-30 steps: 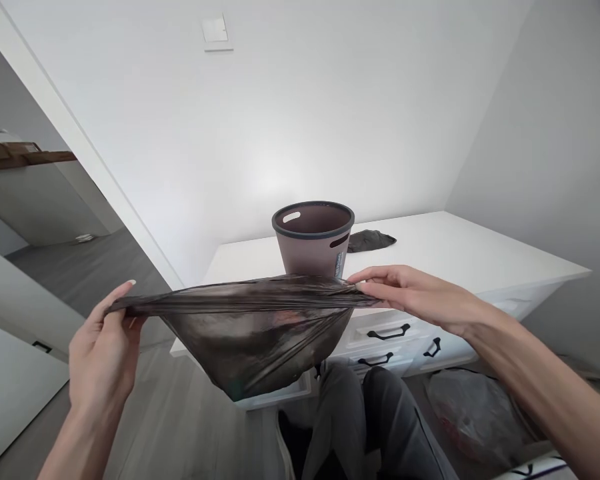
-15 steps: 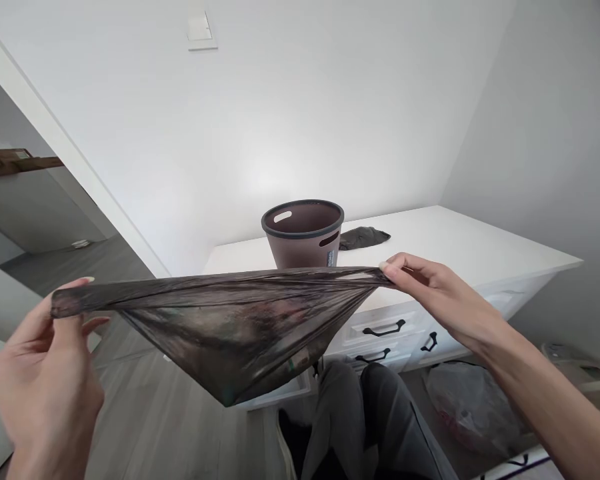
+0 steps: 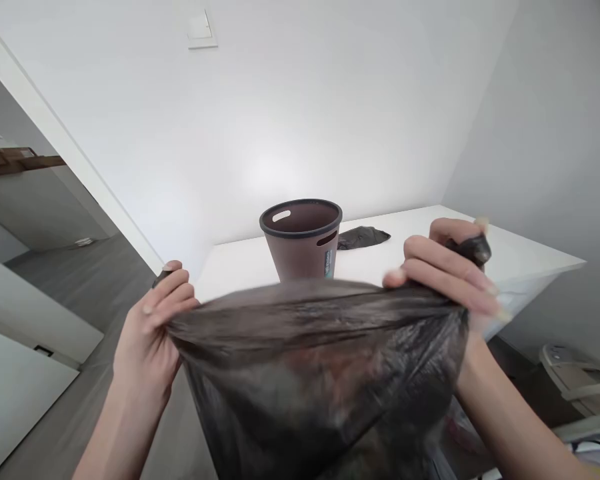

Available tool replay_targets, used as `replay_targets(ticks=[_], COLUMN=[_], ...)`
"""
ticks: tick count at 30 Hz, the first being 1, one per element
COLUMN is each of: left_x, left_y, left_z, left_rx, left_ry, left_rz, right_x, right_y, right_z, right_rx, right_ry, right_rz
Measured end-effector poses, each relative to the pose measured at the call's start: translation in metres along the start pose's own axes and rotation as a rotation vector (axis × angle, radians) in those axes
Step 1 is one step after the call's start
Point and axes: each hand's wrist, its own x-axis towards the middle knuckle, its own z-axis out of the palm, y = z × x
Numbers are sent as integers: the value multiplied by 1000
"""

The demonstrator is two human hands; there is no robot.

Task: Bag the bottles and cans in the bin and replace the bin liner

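A thin, dark see-through garbage bag (image 3: pixel 310 387) hangs spread between my two hands, close to the camera. My left hand (image 3: pixel 155 320) is closed around its left upper corner, with a bit of dark plastic poking out above the fingers. On the other side my right hand (image 3: pixel 445 273) grips the right upper corner, and a dark bunched end shows past its fingertips; this hand is slightly blurred. Behind the bag stands a brownish trash can (image 3: pixel 300 257) with a dark rim and cut-out handles, upright on a white cabinet top. The bag hides its base.
On the white cabinet (image 3: pixel 510 247), a crumpled dark plastic bag (image 3: pixel 363 237) lies right of the trash can. A light switch (image 3: pixel 200 30) is on the wall behind. At the lower right stands a pale stool-like object (image 3: pixel 580 380); a doorway opens at left.
My hands have come closer together and the left one has risen. The bag, earlier stretched taut sideways, now hangs down further and covers my legs and the drawers.
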Motion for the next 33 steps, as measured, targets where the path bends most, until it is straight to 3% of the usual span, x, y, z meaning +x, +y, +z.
replay_targets(ticks=[3,7,10,12,14,16,18,21,26,29,33], left_x=[-1,-11,-26,-34,-39,-41,-39,-35,-33,-37,-43], left_y=[-5,-14,-21,-25,-29,-35,-44,-57,-62,-62,-67], left_z=[-11,-22,-10,8,29,48,61,64,54,52,55], left_rx=[166,496,635,688,682,687,795,977,974,932,973], left_ry=[-151,-238,-336,-401,-407,-425,-545,-745,-723,-711,-756], left_rz=[-4,279,483,533,464,312,194,204,283,278,327], right_x=[-6,-13,-15,-13,-9,-3,5,16,16,4,-8], right_y=[-8,-14,-9,0,11,20,26,25,13,16,29], right_z=[1,3,14,26,39,53,66,76,53,34,35], right_rx=[38,-189,-337,-403,-453,-499,-561,-676,-732,-817,-947], right_ry=[-45,16,56,39,-25,-129,-245,-368,-347,-380,-403], right_rz=[20,125,203,228,246,260,262,218,149,195,153])
